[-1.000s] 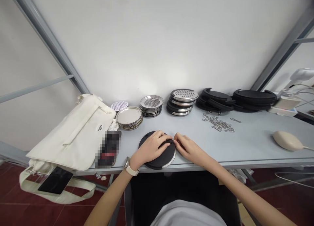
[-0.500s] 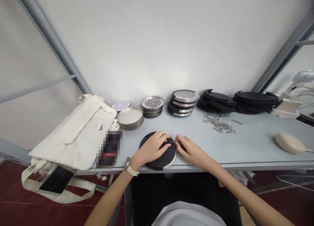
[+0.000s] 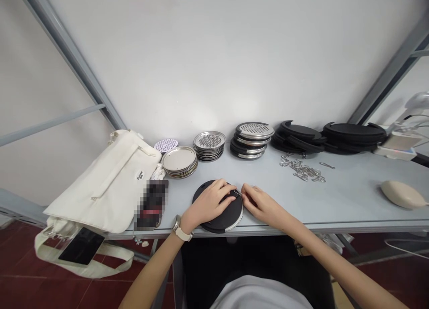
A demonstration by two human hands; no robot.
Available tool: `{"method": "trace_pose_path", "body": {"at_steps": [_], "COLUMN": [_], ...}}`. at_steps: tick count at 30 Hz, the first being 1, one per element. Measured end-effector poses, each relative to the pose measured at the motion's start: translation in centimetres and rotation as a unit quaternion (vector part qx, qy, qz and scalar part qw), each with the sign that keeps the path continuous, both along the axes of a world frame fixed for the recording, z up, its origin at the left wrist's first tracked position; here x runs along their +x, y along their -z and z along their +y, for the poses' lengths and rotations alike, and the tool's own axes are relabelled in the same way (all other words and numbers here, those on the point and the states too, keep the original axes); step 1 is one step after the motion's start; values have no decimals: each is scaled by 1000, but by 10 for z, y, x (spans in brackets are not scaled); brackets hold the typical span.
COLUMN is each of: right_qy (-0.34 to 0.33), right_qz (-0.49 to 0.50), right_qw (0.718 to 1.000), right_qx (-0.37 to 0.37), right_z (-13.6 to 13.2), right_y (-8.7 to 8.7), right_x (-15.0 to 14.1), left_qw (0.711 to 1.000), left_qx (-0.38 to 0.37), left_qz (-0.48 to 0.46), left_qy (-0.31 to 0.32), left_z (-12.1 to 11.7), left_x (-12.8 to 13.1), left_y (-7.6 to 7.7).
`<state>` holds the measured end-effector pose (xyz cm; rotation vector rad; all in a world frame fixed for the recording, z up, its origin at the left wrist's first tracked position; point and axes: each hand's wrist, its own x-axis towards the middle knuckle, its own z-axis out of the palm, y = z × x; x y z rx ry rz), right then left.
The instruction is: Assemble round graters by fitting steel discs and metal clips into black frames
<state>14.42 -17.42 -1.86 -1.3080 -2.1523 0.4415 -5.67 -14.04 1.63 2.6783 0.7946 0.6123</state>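
Note:
A round black disc with a metal rim lies at the near edge of the grey table. My left hand rests on top of it, fingers curled and pressing it down. My right hand is at the disc's right edge, fingertips pinched on a small metal wire clip at the rim. A white watch sits on my left wrist.
Along the wall stand stacks of metal plates, perforated metal discs, black-and-metal discs and black covers. Loose wire clips lie behind my right hand. A cream bag sits left, a beige object right.
Both hands stay on the disc with only slight finger movement at its right edge. The view has shifted a little.

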Motion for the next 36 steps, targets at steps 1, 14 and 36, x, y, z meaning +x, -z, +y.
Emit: {"method": "trace_pose_path", "body": {"at_steps": [1, 14, 36], "right_qy": [-1, 6, -7], "right_qz": [3, 20, -19], "right_qw": [1000, 1000, 1000], "right_qx": [-3, -10, 18], "right_z": [0, 1, 4], "right_y": [0, -1, -1], "right_x": [0, 0, 0], "left_qw": [1000, 1000, 999], "left_qx": [0, -2, 11], "left_qz": [0, -3, -1], "left_qy": [0, 4, -43], "left_z": [0, 0, -15], "left_x": [0, 0, 14], "left_y": [0, 0, 6]}}
